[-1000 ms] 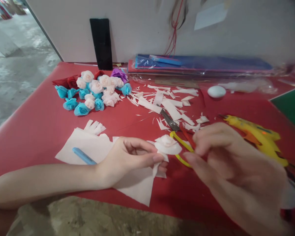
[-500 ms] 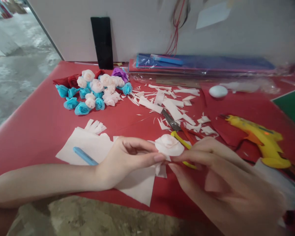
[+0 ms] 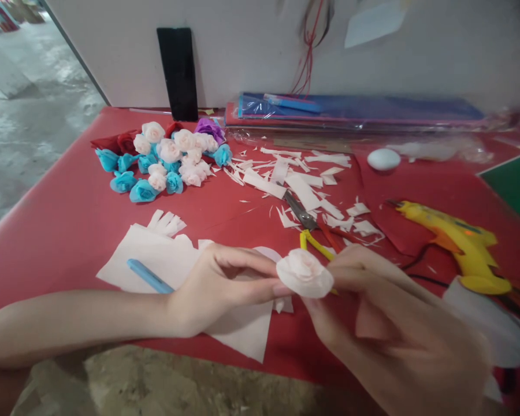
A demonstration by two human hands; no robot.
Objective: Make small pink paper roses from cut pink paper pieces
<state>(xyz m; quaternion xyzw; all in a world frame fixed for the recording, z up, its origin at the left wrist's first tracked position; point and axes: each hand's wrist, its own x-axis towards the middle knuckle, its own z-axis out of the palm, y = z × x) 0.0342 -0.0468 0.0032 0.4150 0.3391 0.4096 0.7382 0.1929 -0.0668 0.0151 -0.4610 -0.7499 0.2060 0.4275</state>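
Observation:
A pale pink paper rose with layered petals is held up over the front of the red table. My left hand pinches it at its left edge with thumb and forefinger. From the other side, my right hand grips the rose low down, its thumb tucked under the petals. The flower's underside is hidden. Beneath my left hand lie pale paper sheets with a blue pen on them. Just behind the rose are pliers with red handles and a yellow-handled tool.
Blue, pink, red and purple paper flowers are bunched at the back left. Paper scraps lie mid-table. A yellow glue gun and a white egg-shaped object are at right. A black phone leans on the wall.
The rose has moved slightly down and right and tipped, showing more of its outer petal. My right fingers have closed in nearer beneath it; my left hand has hardly moved.

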